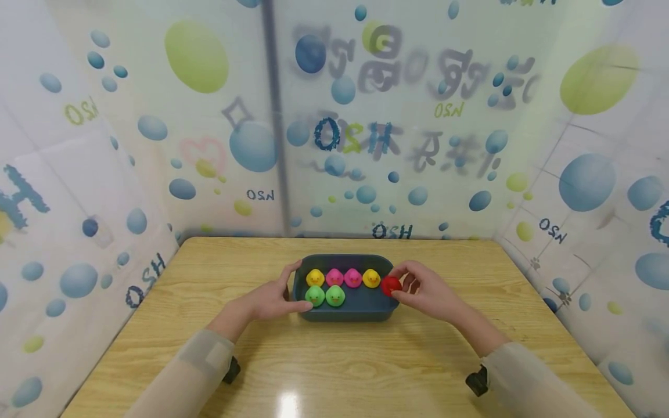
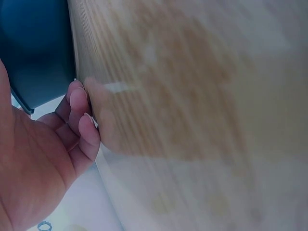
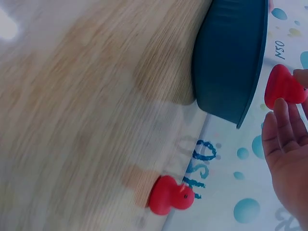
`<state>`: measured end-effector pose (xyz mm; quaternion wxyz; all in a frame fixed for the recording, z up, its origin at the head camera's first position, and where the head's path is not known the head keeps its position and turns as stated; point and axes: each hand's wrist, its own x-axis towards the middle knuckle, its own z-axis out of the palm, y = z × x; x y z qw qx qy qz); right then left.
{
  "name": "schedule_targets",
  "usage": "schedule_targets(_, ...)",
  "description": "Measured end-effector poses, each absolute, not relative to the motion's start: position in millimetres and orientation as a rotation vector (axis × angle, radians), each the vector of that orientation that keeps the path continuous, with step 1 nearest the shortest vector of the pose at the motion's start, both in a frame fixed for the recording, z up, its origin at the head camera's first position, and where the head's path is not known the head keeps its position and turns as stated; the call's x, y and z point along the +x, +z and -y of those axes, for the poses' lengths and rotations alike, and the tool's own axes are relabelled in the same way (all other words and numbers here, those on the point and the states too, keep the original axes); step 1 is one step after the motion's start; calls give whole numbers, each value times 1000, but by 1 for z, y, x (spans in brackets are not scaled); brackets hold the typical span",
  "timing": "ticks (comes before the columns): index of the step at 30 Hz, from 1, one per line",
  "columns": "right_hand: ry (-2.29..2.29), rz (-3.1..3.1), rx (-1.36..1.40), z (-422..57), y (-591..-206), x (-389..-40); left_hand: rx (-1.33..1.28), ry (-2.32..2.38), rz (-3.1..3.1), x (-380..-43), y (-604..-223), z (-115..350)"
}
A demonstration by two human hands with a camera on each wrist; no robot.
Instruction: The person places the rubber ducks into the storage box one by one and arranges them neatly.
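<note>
A dark teal plastic bin [image 1: 360, 312] stands on the table. Inside it are toy ducks: two yellow, two pink [image 1: 334, 277] along the back, and two green [image 1: 315, 296] in front on the left. My left hand [image 1: 272, 299] holds the bin's left end, thumb at the near corner and index finger at the far corner; its other fingers curl near the tabletop in the left wrist view. My right hand [image 1: 425, 290] pinches a red duck [image 3: 283, 87] at the bin's right rim. A second red duck [image 3: 168, 195] sits on the table, hidden behind the right hand in the head view.
The wooden table [image 1: 334, 366] ends at a patterned curtain [image 1: 334, 191], with more curtain on both sides. Black wrist devices [image 1: 477, 380] are strapped below both sleeves.
</note>
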<state>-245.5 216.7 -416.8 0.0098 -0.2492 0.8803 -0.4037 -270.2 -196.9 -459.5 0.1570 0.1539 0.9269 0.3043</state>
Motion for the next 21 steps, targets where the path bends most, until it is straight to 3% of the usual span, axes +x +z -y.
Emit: schedule_targets(21, -1151, -2748, -860, -170, -431, -273, 442, 880, -2647, -272, -462, 198)
